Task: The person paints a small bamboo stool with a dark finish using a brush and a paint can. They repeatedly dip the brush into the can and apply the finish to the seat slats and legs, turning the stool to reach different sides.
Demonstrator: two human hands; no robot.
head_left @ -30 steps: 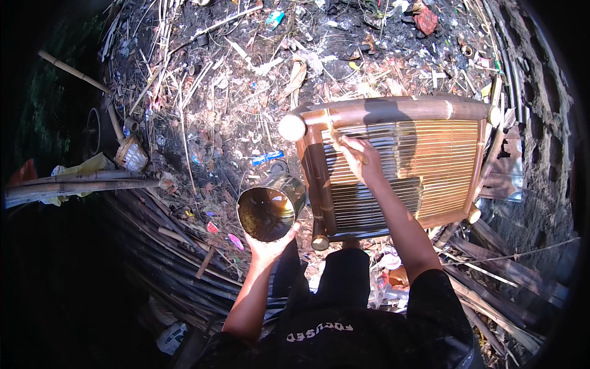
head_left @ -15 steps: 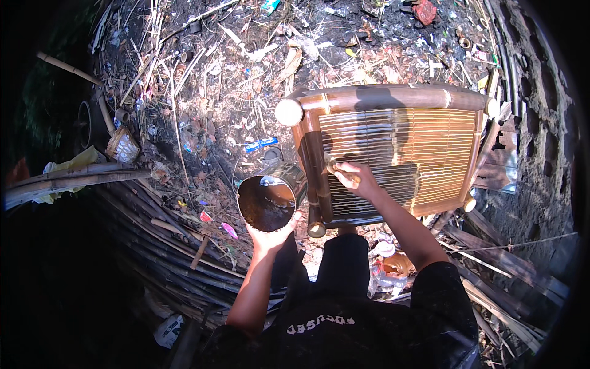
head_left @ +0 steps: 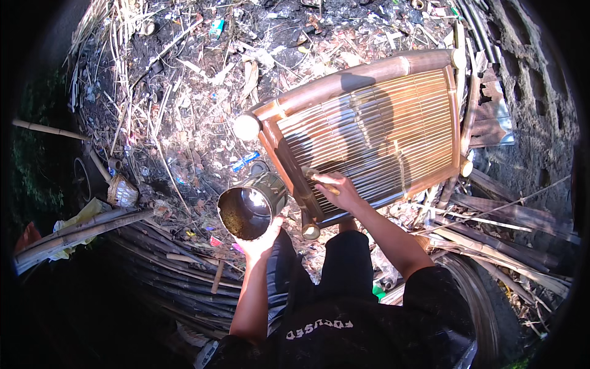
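Note:
My left hand grips a metal can from below and the side. The can is tilted, its mouth facing me, and brownish liquid shows inside. My right hand is closed around the handle of a brush. The brush's head rests at the left end of the slats on a bamboo panel, beside its inner frame edge. The panel has thick brown poles around thin, glossy slats, with pale cut pole ends. It slants up to the right in front of my knees. Shadows fall over its middle.
Bundled bamboo strips lie at lower left. A rough block wall rises on the right, with bamboo poles below it. Litter and dry leaves cover the ground. A woven basket stands at left.
The bamboo panel has turned, its left end lower and its right end higher. The can has shifted left in view. My right hand has moved slightly left and down with the brush.

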